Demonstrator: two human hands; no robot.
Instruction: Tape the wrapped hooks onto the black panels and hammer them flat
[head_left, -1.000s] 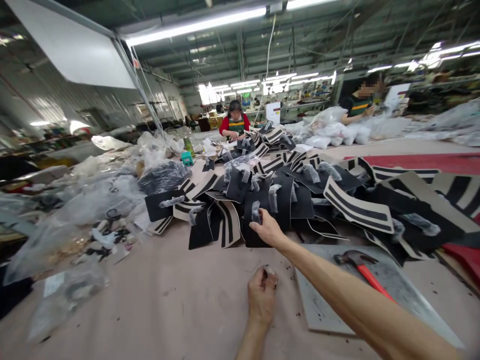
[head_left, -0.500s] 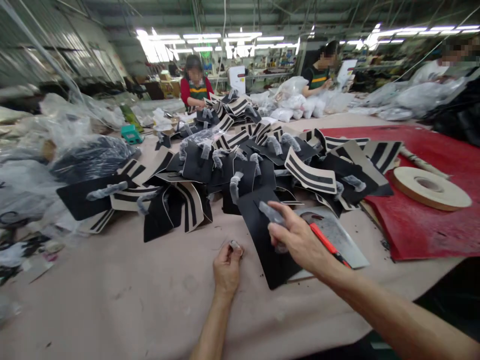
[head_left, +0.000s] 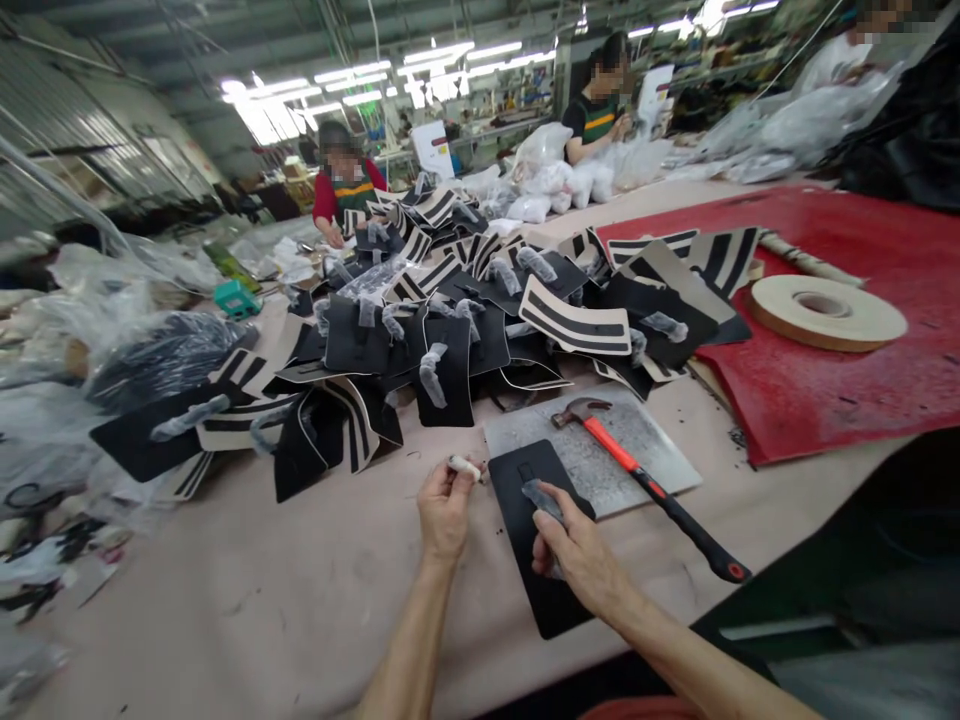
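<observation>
My left hand [head_left: 444, 510] pinches a small white roll [head_left: 465, 466] between thumb and fingertips, just left of a black panel. The fingers of my right hand [head_left: 574, 545] are wrapped round the plastic-covered handle [head_left: 541, 498] of that black panel [head_left: 517, 545], which lies near the table's front edge. Behind it is a grey metal plate [head_left: 645, 440], partly overlapped by the panel. A hammer [head_left: 637, 475] with a red and black handle rests across the plate, its head at the upper left.
A large pile of black and striped panels [head_left: 442, 350] spans the table's middle. To the right, a tape roll [head_left: 829, 305] sits on red sheeting [head_left: 810, 400]. Plastic bags [head_left: 150, 330] lie left. Two people [head_left: 346, 190] in striped aprons work across the table.
My right hand has brought the black panel down towards the front edge, uncovering more of the plate and hammer. The white roll shows more in my left hand. The view has tilted and shifted.
</observation>
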